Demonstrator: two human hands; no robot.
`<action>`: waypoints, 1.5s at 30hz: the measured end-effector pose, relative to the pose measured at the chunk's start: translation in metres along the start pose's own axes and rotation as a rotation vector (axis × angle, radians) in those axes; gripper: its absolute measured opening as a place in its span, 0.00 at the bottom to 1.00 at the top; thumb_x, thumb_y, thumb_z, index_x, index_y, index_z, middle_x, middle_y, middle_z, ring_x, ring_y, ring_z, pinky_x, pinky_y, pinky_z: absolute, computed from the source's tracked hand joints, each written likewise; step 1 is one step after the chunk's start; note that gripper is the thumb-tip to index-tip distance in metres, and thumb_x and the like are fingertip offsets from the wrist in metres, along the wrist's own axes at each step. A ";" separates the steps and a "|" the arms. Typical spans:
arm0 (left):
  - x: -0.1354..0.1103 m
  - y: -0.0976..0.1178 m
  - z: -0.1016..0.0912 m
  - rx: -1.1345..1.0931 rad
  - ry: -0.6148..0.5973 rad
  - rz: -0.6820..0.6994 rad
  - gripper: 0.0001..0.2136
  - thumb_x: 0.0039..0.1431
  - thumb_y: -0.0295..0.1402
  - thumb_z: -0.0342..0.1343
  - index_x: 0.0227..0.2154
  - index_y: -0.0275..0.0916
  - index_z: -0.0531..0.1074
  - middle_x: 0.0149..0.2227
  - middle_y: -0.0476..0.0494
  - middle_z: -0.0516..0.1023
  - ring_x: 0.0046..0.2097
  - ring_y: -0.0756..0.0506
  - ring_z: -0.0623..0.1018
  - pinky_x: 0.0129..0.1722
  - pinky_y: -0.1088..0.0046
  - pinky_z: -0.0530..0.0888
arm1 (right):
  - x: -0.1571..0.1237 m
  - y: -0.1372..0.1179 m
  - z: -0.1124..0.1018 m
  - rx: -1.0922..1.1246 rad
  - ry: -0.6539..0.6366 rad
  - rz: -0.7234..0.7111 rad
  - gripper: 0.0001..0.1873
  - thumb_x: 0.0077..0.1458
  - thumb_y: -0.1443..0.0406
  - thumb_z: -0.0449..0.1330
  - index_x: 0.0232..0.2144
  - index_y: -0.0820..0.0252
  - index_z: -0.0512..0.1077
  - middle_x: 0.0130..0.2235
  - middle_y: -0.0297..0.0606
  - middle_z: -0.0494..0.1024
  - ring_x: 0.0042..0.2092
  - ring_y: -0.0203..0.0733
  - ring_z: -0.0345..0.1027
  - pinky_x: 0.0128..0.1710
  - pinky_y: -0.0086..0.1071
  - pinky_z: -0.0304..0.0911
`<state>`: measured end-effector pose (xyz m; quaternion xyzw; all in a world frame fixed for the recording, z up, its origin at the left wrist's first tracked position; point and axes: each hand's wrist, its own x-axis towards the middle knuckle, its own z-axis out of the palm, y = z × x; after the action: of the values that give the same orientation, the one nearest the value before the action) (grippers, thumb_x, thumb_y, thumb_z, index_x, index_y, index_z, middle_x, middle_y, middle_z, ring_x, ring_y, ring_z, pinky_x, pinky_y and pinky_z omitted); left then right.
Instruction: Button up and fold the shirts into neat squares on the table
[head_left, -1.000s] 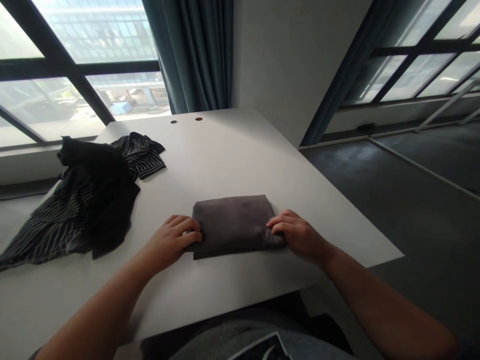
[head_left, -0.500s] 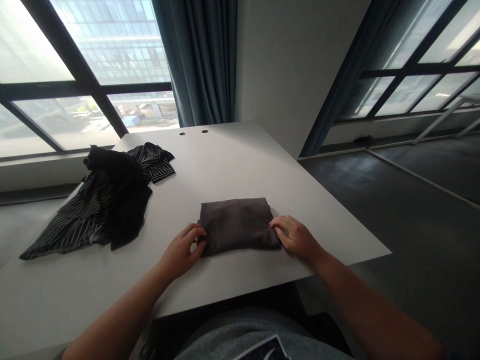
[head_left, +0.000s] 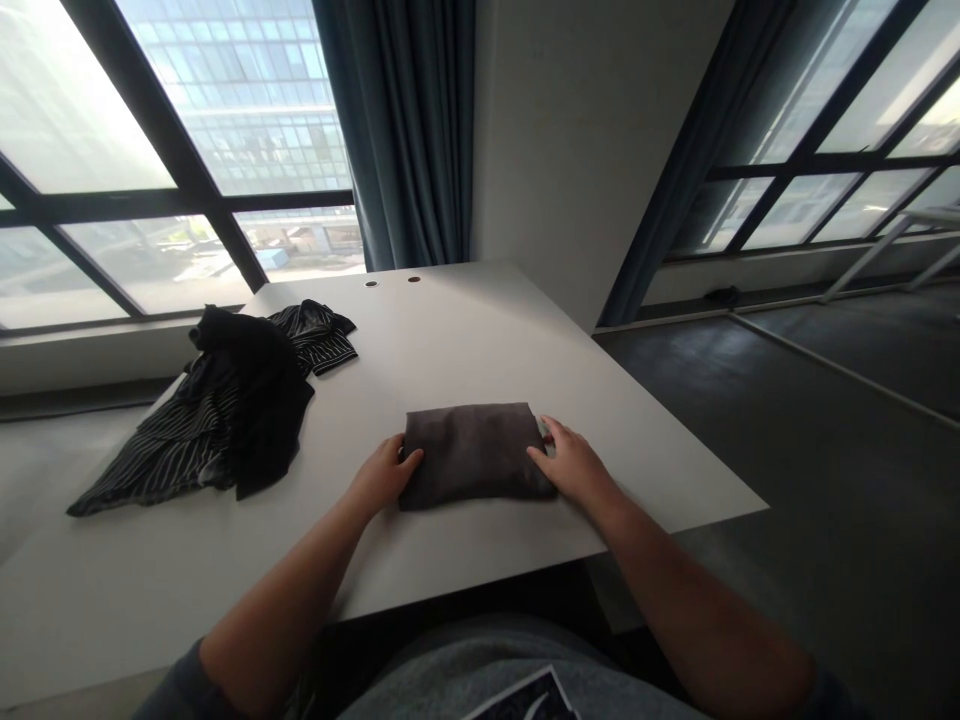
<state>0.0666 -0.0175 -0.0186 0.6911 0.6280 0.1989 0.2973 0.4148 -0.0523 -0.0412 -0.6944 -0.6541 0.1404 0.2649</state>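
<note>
At six o'clock on the white tabletop (head_left: 465, 345) lies a folded dark-grey cloth (head_left: 476, 460). At its nine-o'clock end, the left hand (head_left: 382, 475) sets a thumb on top; whether its fingers grip, I cannot tell. At three o'clock, the right hand (head_left: 574, 465) is spread, thumb at the edge. Half a second ago, its fingers were pinched together there.

Daylight is pouring through the windows (head_left: 262, 100)
A blue curtain (head_left: 412, 130) is hanging beside a pale wall (head_left: 570, 130), and dark floor (head_left: 825, 400) is stretching right of the white table (head_left: 465, 340).
</note>
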 end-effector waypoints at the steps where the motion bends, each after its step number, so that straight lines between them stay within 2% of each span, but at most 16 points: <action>1: 0.000 -0.003 -0.002 -0.029 0.000 -0.037 0.22 0.64 0.46 0.55 0.57 0.42 0.73 0.52 0.37 0.82 0.49 0.36 0.82 0.50 0.60 0.75 | 0.000 0.000 -0.003 0.011 -0.016 0.033 0.31 0.58 0.57 0.65 0.62 0.59 0.71 0.46 0.48 0.83 0.48 0.55 0.78 0.52 0.46 0.70; 4: 0.001 -0.011 -0.006 -0.125 -0.027 -0.111 0.24 0.62 0.48 0.57 0.58 0.45 0.73 0.46 0.41 0.84 0.42 0.39 0.83 0.43 0.63 0.76 | 0.000 0.002 -0.009 0.097 -0.072 0.090 0.19 0.57 0.56 0.65 0.49 0.57 0.78 0.40 0.43 0.83 0.41 0.50 0.78 0.43 0.39 0.70; 6: 0.000 -0.015 -0.007 -0.198 -0.043 -0.106 0.24 0.61 0.48 0.58 0.58 0.45 0.73 0.43 0.43 0.85 0.40 0.40 0.83 0.41 0.65 0.77 | 0.001 0.002 -0.010 0.198 -0.085 0.091 0.13 0.56 0.57 0.65 0.40 0.58 0.78 0.39 0.43 0.83 0.40 0.48 0.77 0.42 0.37 0.69; 8: -0.001 -0.017 -0.007 -0.256 -0.037 -0.084 0.24 0.60 0.48 0.58 0.57 0.44 0.73 0.43 0.43 0.84 0.38 0.42 0.83 0.39 0.66 0.77 | 0.003 0.003 -0.011 0.340 -0.126 0.115 0.11 0.55 0.57 0.65 0.35 0.58 0.76 0.36 0.41 0.82 0.37 0.46 0.76 0.37 0.35 0.69; 12: -0.001 -0.020 -0.007 -0.359 0.009 -0.077 0.25 0.58 0.49 0.59 0.55 0.42 0.73 0.42 0.42 0.84 0.38 0.42 0.83 0.37 0.67 0.77 | 0.008 0.003 -0.012 0.640 -0.243 0.290 0.12 0.55 0.57 0.62 0.38 0.57 0.71 0.27 0.33 0.74 0.26 0.39 0.68 0.20 0.28 0.59; 14: -0.001 -0.020 -0.008 -0.443 0.009 -0.106 0.27 0.57 0.51 0.60 0.54 0.40 0.72 0.38 0.43 0.83 0.37 0.42 0.83 0.37 0.66 0.78 | 0.011 0.002 -0.014 0.736 -0.273 0.347 0.12 0.54 0.60 0.60 0.41 0.57 0.69 0.26 0.31 0.72 0.23 0.38 0.67 0.16 0.27 0.56; 17: 0.000 -0.018 -0.007 -0.475 -0.011 -0.140 0.27 0.54 0.54 0.62 0.50 0.39 0.70 0.37 0.43 0.84 0.36 0.42 0.83 0.37 0.66 0.78 | 0.013 -0.002 -0.017 0.773 -0.339 0.358 0.14 0.55 0.61 0.60 0.44 0.56 0.67 0.23 0.28 0.71 0.18 0.35 0.61 0.13 0.25 0.53; 20: 0.002 -0.012 -0.005 -0.374 -0.006 -0.114 0.26 0.52 0.53 0.65 0.48 0.41 0.71 0.39 0.43 0.84 0.38 0.41 0.84 0.36 0.66 0.77 | 0.014 -0.008 -0.020 0.781 -0.415 0.367 0.19 0.59 0.54 0.62 0.48 0.55 0.65 0.18 0.23 0.65 0.14 0.34 0.54 0.11 0.25 0.49; 24: 0.003 -0.003 -0.003 -0.263 0.023 -0.111 0.26 0.51 0.48 0.68 0.49 0.42 0.72 0.41 0.43 0.85 0.40 0.40 0.84 0.37 0.67 0.76 | 0.016 -0.014 -0.022 0.881 -0.480 0.380 0.26 0.57 0.52 0.65 0.53 0.55 0.65 0.21 0.25 0.70 0.16 0.34 0.57 0.12 0.25 0.51; 27: 0.007 0.000 -0.005 -0.154 0.034 -0.107 0.20 0.55 0.47 0.65 0.47 0.44 0.73 0.39 0.45 0.84 0.38 0.41 0.83 0.35 0.68 0.74 | 0.021 -0.015 -0.022 0.934 -0.539 0.372 0.23 0.54 0.52 0.68 0.46 0.57 0.70 0.24 0.28 0.71 0.18 0.33 0.61 0.14 0.26 0.54; 29: 0.011 0.001 -0.007 -0.092 0.043 -0.094 0.15 0.60 0.46 0.61 0.45 0.45 0.73 0.36 0.47 0.84 0.35 0.43 0.81 0.34 0.69 0.71 | 0.025 -0.013 -0.022 0.905 -0.500 0.331 0.22 0.52 0.52 0.69 0.42 0.59 0.72 0.23 0.27 0.70 0.19 0.33 0.60 0.15 0.26 0.54; 31: 0.016 0.001 -0.011 -0.089 0.056 -0.081 0.11 0.62 0.44 0.57 0.42 0.46 0.72 0.33 0.50 0.82 0.32 0.45 0.79 0.32 0.70 0.70 | 0.030 -0.010 -0.023 0.856 -0.400 0.272 0.21 0.51 0.51 0.70 0.36 0.60 0.72 0.21 0.26 0.69 0.19 0.32 0.58 0.16 0.26 0.53; 35: 0.023 0.001 -0.016 -0.259 0.047 -0.084 0.09 0.62 0.43 0.55 0.38 0.45 0.68 0.25 0.54 0.75 0.26 0.48 0.74 0.28 0.73 0.69 | 0.040 -0.002 -0.025 0.846 -0.229 0.231 0.21 0.50 0.49 0.71 0.29 0.61 0.74 0.22 0.31 0.72 0.23 0.34 0.64 0.22 0.28 0.60; 40: 0.026 0.002 -0.009 -0.452 0.029 -0.210 0.11 0.58 0.41 0.60 0.34 0.43 0.63 0.24 0.54 0.72 0.25 0.48 0.75 0.27 0.73 0.73 | 0.046 0.013 -0.014 0.878 -0.151 0.292 0.21 0.45 0.51 0.73 0.30 0.62 0.77 0.25 0.34 0.76 0.24 0.36 0.67 0.24 0.29 0.64; 42: 0.027 -0.001 -0.006 -0.483 0.020 -0.250 0.11 0.59 0.39 0.60 0.33 0.42 0.63 0.25 0.54 0.73 0.25 0.48 0.76 0.27 0.73 0.74 | 0.045 0.018 -0.005 0.835 -0.158 0.294 0.20 0.46 0.51 0.72 0.29 0.62 0.76 0.24 0.34 0.75 0.23 0.35 0.66 0.23 0.29 0.63; 45: 0.027 -0.008 -0.005 -0.480 0.013 -0.248 0.08 0.61 0.36 0.58 0.33 0.41 0.65 0.27 0.51 0.76 0.26 0.48 0.78 0.29 0.72 0.76 | 0.041 0.025 0.003 0.727 -0.179 0.240 0.19 0.51 0.53 0.68 0.38 0.62 0.77 0.27 0.36 0.78 0.23 0.37 0.68 0.23 0.30 0.65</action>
<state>0.0612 0.0105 -0.0229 0.5176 0.6446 0.3084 0.4706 0.4385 -0.0118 -0.0518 -0.6118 -0.4964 0.4531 0.4172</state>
